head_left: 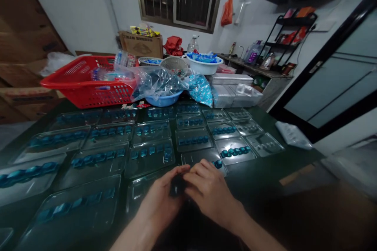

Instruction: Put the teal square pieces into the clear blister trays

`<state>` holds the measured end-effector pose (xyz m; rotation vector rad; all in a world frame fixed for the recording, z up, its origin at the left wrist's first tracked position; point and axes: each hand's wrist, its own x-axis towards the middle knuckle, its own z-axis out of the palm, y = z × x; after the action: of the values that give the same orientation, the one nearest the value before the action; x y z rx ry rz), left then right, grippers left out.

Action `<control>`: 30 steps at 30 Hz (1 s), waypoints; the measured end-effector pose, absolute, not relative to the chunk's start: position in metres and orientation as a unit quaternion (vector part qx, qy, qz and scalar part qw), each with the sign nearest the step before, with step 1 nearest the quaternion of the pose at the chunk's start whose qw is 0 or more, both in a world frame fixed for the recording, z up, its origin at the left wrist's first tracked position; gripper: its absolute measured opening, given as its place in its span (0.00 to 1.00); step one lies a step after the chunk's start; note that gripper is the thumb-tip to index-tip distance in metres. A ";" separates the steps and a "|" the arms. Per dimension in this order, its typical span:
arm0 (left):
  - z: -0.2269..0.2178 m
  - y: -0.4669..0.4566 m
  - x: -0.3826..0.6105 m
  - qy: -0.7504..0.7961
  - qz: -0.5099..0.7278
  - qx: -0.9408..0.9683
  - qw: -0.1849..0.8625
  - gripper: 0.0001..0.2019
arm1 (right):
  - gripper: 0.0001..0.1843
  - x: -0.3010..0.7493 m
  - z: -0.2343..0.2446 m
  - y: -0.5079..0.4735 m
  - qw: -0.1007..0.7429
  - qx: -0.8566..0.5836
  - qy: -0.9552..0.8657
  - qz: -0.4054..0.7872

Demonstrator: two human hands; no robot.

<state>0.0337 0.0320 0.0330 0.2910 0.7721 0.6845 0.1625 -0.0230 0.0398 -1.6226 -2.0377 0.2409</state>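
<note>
My left hand and my right hand meet over the near edge of the dark table. Their fingers are curled together around a small dark object that I cannot make out. They rest on a clear plastic blister tray. Just beyond my right fingertips lies another clear tray with one blue piece in it. Several clear trays holding rows of small blue pieces cover the table in front of me.
A red basket stands at the back left, beside a blue bowl under clear bags. A white bowl of blue pieces, a cardboard box and stacked trays sit behind. A loose plastic bag lies at the table's right edge.
</note>
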 end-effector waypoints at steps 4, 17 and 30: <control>0.032 0.031 0.039 0.353 0.305 0.129 0.875 0.09 | 0.05 0.164 0.034 -0.029 0.289 -0.595 -0.740 0.117; 0.024 0.023 0.038 0.345 0.260 0.419 0.798 0.15 | 0.04 0.172 0.023 -0.034 0.462 -0.631 -0.600 0.167; 0.030 0.022 0.033 0.419 0.249 0.495 0.719 0.21 | 0.08 0.166 0.023 -0.028 0.508 -0.566 -0.598 0.252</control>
<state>0.0329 0.0223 0.0296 1.0950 0.9274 0.5515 0.1656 -0.0284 0.0232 -1.3647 -1.4417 0.6072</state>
